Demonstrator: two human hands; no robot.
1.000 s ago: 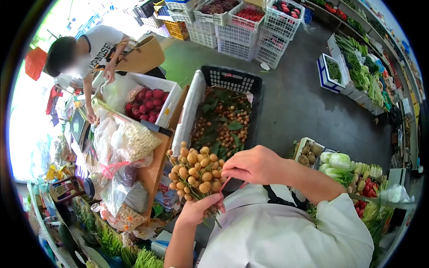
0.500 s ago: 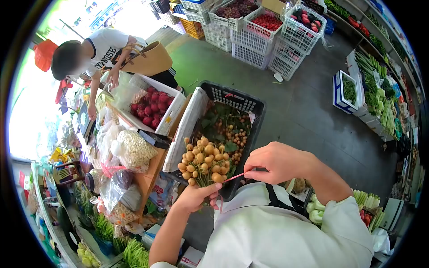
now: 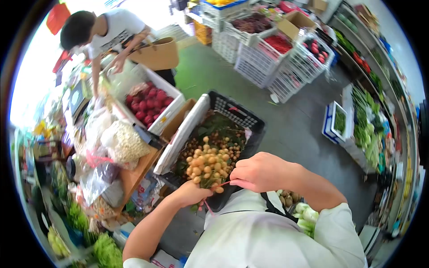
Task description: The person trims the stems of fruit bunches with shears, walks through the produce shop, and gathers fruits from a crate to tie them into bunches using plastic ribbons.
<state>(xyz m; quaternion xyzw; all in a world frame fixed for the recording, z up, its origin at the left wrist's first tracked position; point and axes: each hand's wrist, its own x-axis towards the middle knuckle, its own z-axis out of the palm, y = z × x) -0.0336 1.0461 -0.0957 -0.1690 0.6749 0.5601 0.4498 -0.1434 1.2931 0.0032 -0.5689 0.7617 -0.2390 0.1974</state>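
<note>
My left hand (image 3: 193, 194) is closed around the stems of a bunch of small, round, yellow-brown fruit that look like longans (image 3: 208, 163). My right hand (image 3: 260, 171) pinches a thin pink string (image 3: 225, 183), which runs taut toward the bunch's stems at my left hand. A loose end of the string hangs below that hand. Beneath the bunch stands a black crate (image 3: 258, 117) holding more of this fruit with green leaves. My left fingers are partly hidden.
A white box (image 3: 175, 106) of dark red round produce sits beyond the crate. Bagged pale goods (image 3: 123, 140) lie on a wooden surface at left. Another person (image 3: 120, 33) leans over the goods there. Stacked white crates (image 3: 257, 64) stand at the back, vegetable shelves (image 3: 371, 67) at right.
My right hand has come lower and a little nearer my left hand, leaving less string showing between them. The bunch is still in my left hand. The whole view has shifted somewhat.
</note>
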